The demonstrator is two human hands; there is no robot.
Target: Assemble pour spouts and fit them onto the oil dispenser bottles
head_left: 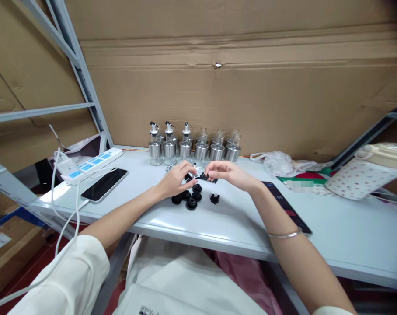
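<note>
My left hand [179, 179] is closed, its fingers curled round a small dark piece that they mostly hide. Close by on the right, my right hand [227, 172] has thumb and fingertips pinched together over some small black parts [203, 176]; what it grips is too small to make out. Several black ribbed stoppers [191, 204] lie in a cluster just below my left hand. A little pile of black plastic parts [214, 199] sits below my right hand. Beyond both hands stand glass bottles with steel sleeves [201, 152], three front ones topped with pourer spouts [168, 127].
To the left are a phone [105, 185] with a white cable and a power strip [95, 164]. On the right lie a dark tablet-like device [290, 210], clear plastic bags [279, 164] and a dotted flask [362, 175]. Cardboard [238, 96] closes off the back.
</note>
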